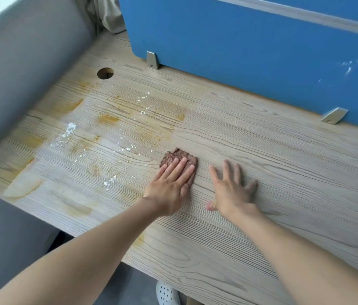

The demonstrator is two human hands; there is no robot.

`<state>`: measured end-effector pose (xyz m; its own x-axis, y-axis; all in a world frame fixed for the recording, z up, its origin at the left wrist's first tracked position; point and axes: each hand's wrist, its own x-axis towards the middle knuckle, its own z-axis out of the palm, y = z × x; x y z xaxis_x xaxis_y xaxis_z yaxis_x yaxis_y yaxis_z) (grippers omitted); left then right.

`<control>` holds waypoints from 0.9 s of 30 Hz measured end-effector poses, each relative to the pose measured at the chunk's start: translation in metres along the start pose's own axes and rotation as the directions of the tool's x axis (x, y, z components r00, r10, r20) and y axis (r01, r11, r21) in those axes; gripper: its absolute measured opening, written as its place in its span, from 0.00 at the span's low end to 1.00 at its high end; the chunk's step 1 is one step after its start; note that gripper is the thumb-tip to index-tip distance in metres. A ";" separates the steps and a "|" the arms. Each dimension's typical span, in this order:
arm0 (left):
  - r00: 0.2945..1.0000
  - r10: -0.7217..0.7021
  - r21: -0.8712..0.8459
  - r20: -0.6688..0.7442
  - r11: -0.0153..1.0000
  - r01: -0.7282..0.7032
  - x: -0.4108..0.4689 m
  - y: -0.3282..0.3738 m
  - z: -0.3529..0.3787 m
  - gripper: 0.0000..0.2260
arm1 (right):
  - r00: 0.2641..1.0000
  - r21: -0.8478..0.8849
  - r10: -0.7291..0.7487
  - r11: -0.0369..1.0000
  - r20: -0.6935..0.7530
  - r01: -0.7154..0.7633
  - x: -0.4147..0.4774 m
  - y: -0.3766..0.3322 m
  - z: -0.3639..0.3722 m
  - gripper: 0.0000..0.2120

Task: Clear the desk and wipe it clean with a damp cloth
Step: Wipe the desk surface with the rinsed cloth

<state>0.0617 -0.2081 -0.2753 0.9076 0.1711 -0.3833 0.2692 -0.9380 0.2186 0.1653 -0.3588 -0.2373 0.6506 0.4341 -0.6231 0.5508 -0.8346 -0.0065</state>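
The left grip (170,188), a bare hand, presses flat with straight fingers on a small brown textured cloth (179,154). The cloth lies near the middle of the pale wood-grain surface (261,155). Just to its right, not touching it, the right grip (232,191) rests flat on the wood, fingers spread, holding nothing. Further left are orange-brown stains (107,118) and scattered white powder (69,129). A blue partition panel (239,51) stands along the back edge.
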 end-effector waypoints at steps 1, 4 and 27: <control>0.999 -0.048 -0.017 -0.008 0.999 0.048 0.004 -0.001 -0.002 0.25 | 1.000 0.009 -0.023 1.000 -0.016 0.023 -0.006 -0.002 0.004 0.53; 0.993 -0.119 -0.054 -0.014 0.992 0.118 0.004 0.011 0.001 0.26 | 0.996 0.072 -0.029 0.997 0.082 0.023 -0.025 -0.007 0.019 0.58; 0.991 -0.136 -0.027 -0.004 0.990 0.136 -0.035 -0.002 0.015 0.26 | 0.994 -0.023 -0.003 1.000 0.106 0.005 -0.031 -0.012 0.033 0.61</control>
<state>0.0246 -0.2162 -0.2755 0.8640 0.2985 -0.4054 0.3986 -0.8975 0.1887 0.1206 -0.3734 -0.2437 0.5901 0.3980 -0.7024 0.5658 -0.8245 0.0082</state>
